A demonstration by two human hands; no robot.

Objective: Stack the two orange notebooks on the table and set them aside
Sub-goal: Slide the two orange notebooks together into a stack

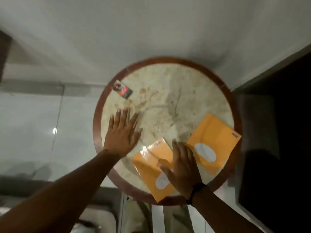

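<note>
Round marble table, glossy pale floor, dim room

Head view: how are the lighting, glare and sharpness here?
Head view: dim overall, soft with motion blur on the left hand and right hand; a glare spot on the nearer notebook; the farther notebook is evenly lit; wide-angle bending shows at the table rim; the small card is unreadable.

Both forearms are bare and sleeveless in view, with a thin dark band circling the right wrist.
</note>
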